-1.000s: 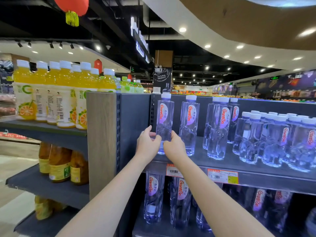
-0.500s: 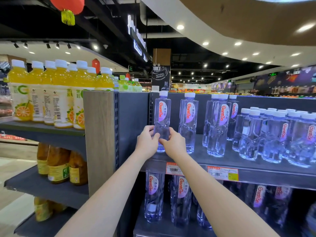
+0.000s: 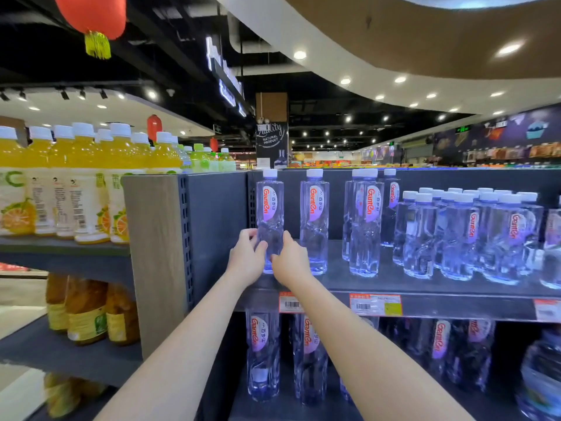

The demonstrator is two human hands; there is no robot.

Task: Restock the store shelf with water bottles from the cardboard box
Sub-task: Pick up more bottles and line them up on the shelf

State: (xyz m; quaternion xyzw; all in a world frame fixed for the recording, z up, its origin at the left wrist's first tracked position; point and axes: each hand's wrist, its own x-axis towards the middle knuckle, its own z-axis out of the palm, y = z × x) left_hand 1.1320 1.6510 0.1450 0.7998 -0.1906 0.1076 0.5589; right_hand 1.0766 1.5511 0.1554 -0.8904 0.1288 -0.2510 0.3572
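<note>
Grey metal shelf [image 3: 394, 284] carries clear water bottles [image 3: 461, 235] on our right, and orange juice bottles [image 3: 82, 183] stand beyond the wooden end panel [image 3: 151, 253] on our left. Our left hand [image 3: 246, 259] and right hand [image 3: 290, 261] wrap the lower half of the leftmost water bottle [image 3: 269, 208], upright at the shelf's left end, just beside the next bottle [image 3: 314, 220].

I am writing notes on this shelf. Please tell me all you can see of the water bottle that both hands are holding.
The water bottle is tall, slim, clear plastic with a white cap and an oval label in red lettering. It stands upright at the left end of the upper shelf, beside the grey side panel. The left hand and right hand clasp its lower half from both sides. It looks full.
</note>
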